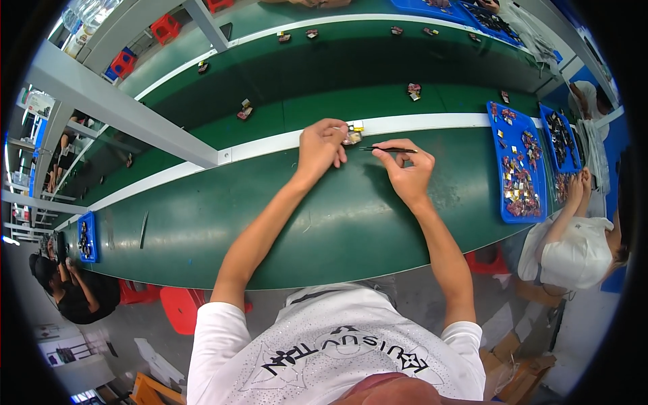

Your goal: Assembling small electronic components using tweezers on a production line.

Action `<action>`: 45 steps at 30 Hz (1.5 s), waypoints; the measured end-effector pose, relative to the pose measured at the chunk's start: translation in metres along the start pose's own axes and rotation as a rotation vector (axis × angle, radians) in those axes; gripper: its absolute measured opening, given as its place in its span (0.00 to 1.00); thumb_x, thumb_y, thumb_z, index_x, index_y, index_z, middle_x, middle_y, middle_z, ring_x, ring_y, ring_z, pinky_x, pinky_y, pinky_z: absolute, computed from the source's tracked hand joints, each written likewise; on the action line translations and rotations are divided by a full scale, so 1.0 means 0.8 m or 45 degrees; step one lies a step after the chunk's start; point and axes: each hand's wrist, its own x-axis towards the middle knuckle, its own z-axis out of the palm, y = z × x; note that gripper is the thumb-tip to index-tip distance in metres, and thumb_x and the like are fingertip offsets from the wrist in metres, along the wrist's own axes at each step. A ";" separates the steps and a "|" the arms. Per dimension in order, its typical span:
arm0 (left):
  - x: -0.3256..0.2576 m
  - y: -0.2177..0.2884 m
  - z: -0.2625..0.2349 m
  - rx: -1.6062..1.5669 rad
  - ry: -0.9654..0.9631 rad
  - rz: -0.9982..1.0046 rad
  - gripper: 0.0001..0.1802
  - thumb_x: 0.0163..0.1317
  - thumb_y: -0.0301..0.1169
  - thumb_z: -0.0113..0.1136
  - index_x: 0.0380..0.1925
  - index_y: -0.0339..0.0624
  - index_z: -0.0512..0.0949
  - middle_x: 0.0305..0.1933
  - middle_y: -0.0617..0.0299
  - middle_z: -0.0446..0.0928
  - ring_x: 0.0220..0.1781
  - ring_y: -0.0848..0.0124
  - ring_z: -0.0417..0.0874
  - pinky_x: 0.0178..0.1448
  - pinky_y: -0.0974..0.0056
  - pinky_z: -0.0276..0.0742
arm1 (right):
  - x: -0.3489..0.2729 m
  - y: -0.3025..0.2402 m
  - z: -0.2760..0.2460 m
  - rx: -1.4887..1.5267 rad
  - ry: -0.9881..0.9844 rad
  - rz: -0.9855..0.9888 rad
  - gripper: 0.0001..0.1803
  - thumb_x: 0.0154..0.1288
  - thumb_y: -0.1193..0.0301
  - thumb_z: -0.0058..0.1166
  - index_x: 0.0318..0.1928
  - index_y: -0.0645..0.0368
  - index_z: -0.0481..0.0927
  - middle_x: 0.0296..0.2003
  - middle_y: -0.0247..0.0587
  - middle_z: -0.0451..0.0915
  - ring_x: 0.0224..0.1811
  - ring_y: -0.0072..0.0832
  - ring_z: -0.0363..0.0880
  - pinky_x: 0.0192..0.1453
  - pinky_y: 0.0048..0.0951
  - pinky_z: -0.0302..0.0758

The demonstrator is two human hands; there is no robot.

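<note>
My left hand (318, 152) is closed at the white rail on the far side of the green bench. Between its fingertips is a small electronic assembly (352, 137) with a yellow block on top; its finer details are too small to make out. My right hand (410, 172), a little to the right, pinches a pair of dark tweezers (398, 150). The tweezers' tips point left toward the assembly, with a short gap between them.
Beyond the white rail (432, 122), a dark green belt carries scattered small assemblies (414, 92). At right stands a blue tray (505, 162) full of similar parts, beside a co-worker (574, 246). A thin metal tool (144, 229) and another blue tray (92, 237) lie left. A grey post (135, 101) slants across.
</note>
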 end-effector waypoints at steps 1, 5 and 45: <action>-0.005 -0.003 0.006 -0.026 -0.010 0.013 0.13 0.71 0.28 0.59 0.46 0.24 0.79 0.26 0.59 0.79 0.18 0.75 0.79 0.18 0.73 0.68 | -0.001 0.003 0.001 0.002 0.003 -0.017 0.05 0.55 0.78 0.73 0.33 0.62 0.89 0.30 0.32 0.88 0.14 0.13 0.59 0.20 0.22 0.56; -0.015 -0.016 0.016 -0.056 0.017 0.081 0.14 0.74 0.29 0.59 0.48 0.24 0.80 0.29 0.57 0.80 0.19 0.75 0.80 0.18 0.73 0.70 | -0.003 0.004 0.001 -0.022 -0.020 -0.081 0.05 0.55 0.80 0.72 0.33 0.61 0.89 0.28 0.32 0.88 0.13 0.13 0.60 0.19 0.21 0.56; -0.017 -0.025 0.004 -0.076 -0.004 0.056 0.10 0.70 0.26 0.59 0.39 0.26 0.83 0.23 0.59 0.81 0.15 0.78 0.75 0.17 0.72 0.64 | -0.003 0.000 0.011 -0.131 -0.154 -0.428 0.07 0.52 0.82 0.71 0.31 0.60 0.86 0.33 0.34 0.90 0.25 0.25 0.86 0.26 0.23 0.71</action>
